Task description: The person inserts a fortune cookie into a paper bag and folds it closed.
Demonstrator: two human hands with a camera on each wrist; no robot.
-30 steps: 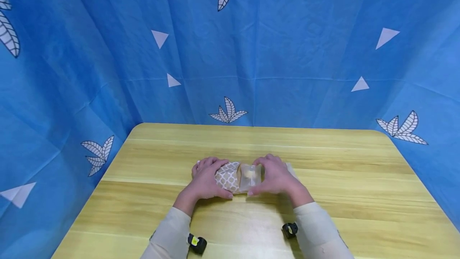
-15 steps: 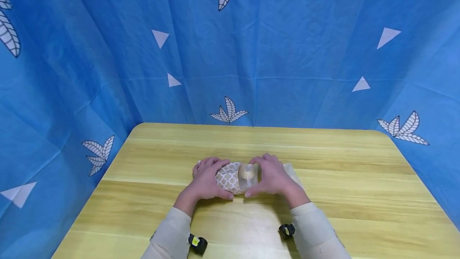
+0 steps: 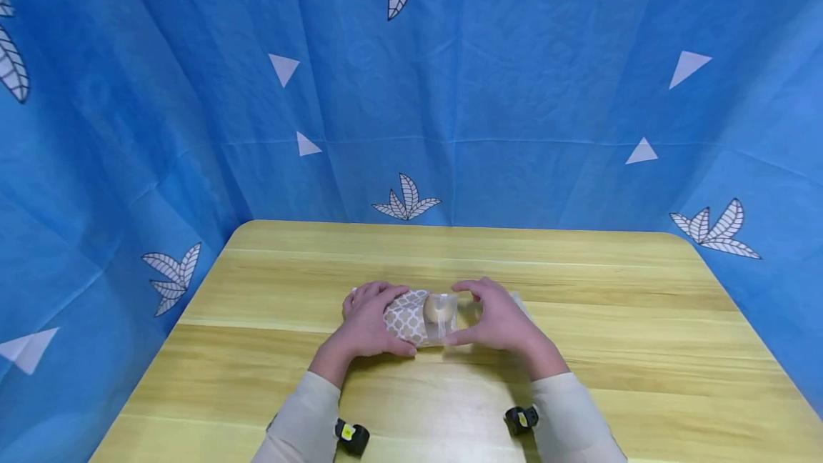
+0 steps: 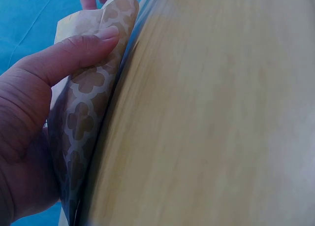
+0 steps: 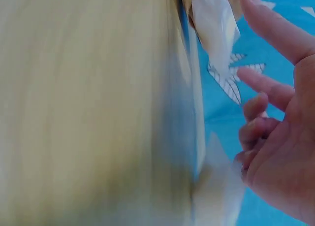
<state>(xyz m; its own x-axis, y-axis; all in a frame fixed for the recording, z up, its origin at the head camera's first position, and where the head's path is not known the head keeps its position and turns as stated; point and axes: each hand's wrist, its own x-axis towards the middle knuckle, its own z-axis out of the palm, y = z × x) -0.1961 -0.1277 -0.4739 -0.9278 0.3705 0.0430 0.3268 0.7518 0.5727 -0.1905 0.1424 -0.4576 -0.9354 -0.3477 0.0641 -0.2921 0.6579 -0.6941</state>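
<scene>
On a pale wood-grain table (image 3: 598,349), a tan bag (image 3: 406,321) with a white lattice print lies between the two hands, a little toward the near side of the middle. The left hand (image 3: 371,321) grips the left part of the bag, its thumb on the near side and its fingers over the far side; the left wrist view shows the thumb flat on the printed paper. At the right end of the bag is a clear packet (image 3: 448,327), and a round tan thing (image 3: 437,308) shows through it, right beside the printed edge. The right hand (image 3: 498,321) is at the right end of this packet with thumb and index finger spread apart, one toward the near corner, the other toward the far corner; whether the fingertips touch the film, I cannot tell. A pale translucent sheet (image 3: 519,302) shows just beyond the right hand, partly hidden by it. Each forearm wears a light sleeve (image 3: 302,416), with a small black device (image 3: 352,438) near the wrist. A blue curtain (image 3: 546,91) with white leaves and triangles hangs along the far side
</scene>
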